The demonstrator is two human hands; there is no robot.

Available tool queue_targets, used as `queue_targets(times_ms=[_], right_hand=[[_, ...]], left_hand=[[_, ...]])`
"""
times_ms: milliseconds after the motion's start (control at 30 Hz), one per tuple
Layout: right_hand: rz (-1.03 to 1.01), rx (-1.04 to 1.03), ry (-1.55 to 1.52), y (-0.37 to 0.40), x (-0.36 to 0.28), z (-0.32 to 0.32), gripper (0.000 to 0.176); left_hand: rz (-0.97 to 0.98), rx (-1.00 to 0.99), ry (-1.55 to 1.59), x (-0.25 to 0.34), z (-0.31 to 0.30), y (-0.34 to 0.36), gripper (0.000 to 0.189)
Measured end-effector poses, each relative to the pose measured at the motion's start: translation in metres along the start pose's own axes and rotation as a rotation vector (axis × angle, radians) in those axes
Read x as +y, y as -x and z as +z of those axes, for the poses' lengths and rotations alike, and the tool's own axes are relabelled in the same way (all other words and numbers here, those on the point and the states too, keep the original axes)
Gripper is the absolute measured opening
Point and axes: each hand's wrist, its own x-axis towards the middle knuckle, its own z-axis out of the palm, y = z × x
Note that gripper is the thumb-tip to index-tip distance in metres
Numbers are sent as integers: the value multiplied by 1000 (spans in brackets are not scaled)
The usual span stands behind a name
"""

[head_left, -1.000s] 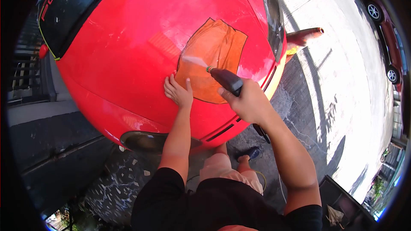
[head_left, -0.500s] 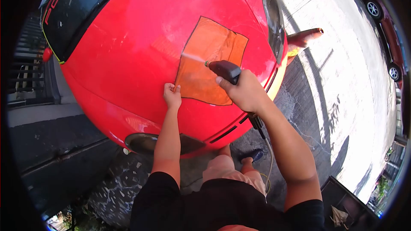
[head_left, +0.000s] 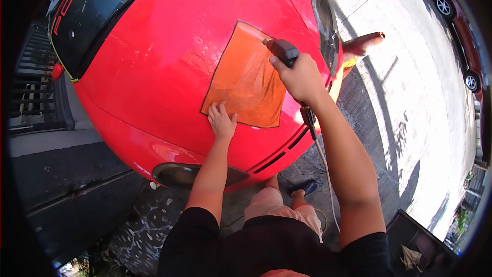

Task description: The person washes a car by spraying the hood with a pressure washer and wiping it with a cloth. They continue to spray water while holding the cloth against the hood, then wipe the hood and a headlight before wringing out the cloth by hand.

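An orange cloth (head_left: 246,79) with a dark edge lies spread on the hood of a red car (head_left: 169,46). My right hand (head_left: 303,79) is wrapped round a black spray gun (head_left: 283,50) over the cloth's right side. A pale spray leaves its nozzle toward the cloth's far corner. From below the gun a thin hose (head_left: 328,174) runs down past my legs. Near the cloth's lower left corner, my left hand (head_left: 222,121) rests flat with its fingers apart, touching the cloth. Wet-looking patches show on the hood around it.
A headlight (head_left: 325,23) sits at the hood's far right and another (head_left: 174,173) near my left arm. Beyond the bumper stands an orange-red object (head_left: 361,46) on the concrete. A dark red car (head_left: 464,41) is parked at the far right. A slatted gate (head_left: 38,79) is at the left.
My right hand and the spray gun have moved up and to the right. My left hand has let go of the cloth's left edge and moved right, its fingers now laid on the cloth.
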Motion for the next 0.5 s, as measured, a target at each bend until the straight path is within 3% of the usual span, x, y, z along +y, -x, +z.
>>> queue_targets(times_ms=[167,367,500], right_hand=[[-86,-324,69,53,13,18,52],[59,28,78,3,18,-9,52],[103,-63,57,17,22,-23,51]], left_hand=[[1,42,-64,-1,6,-7,105],[-16,-67,-51,-3,6,-10,114],[-51,-17,-10,10,8,-13,124]])
